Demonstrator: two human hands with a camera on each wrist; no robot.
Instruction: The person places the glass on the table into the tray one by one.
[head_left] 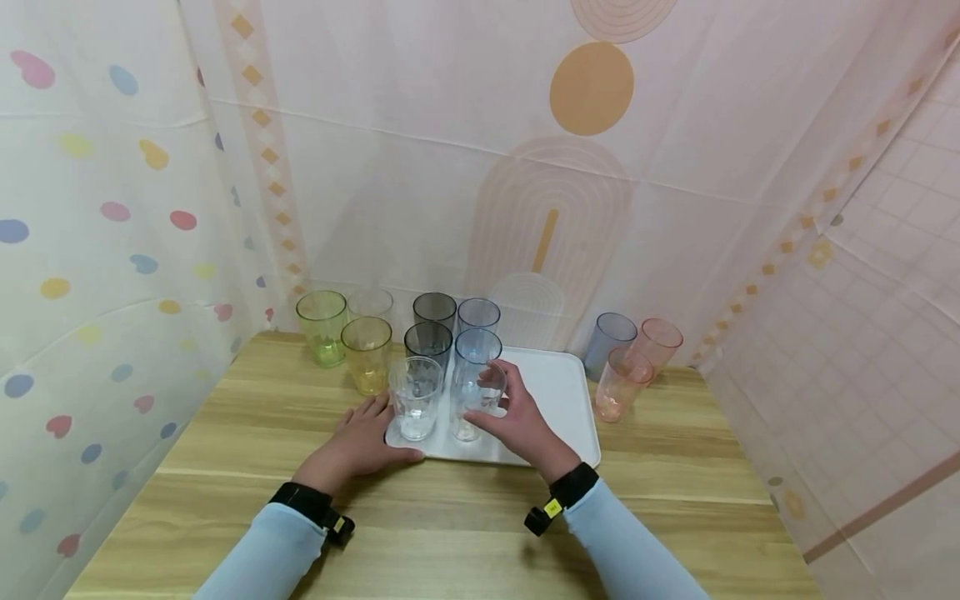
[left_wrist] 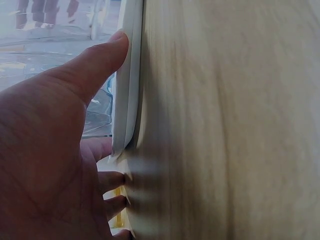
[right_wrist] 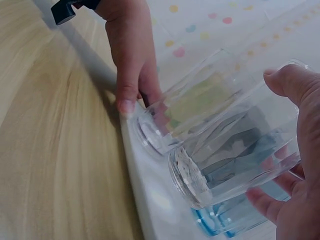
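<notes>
A white tray [head_left: 555, 392] lies on the wooden table [head_left: 450, 517]. My right hand [head_left: 517, 421] grips a clear glass [head_left: 468, 412] at the tray's front, thumb and fingers wrapped round its wall [right_wrist: 235, 160]. Whether its base touches the tray I cannot tell. A second clear glass [head_left: 415, 398] stands just left of it on the tray [right_wrist: 170, 120]. My left hand [head_left: 360, 442] lies flat on the table at the tray's front left corner, its thumb pressed along the rim [left_wrist: 127, 75].
Behind the clear glasses on the tray stand a blue glass [head_left: 477, 346] and a grey one [head_left: 429, 340]. Yellow [head_left: 367, 354] and green [head_left: 322, 327] glasses stand left of the tray, pink ones [head_left: 621, 383] to its right. Patterned curtains close in three sides.
</notes>
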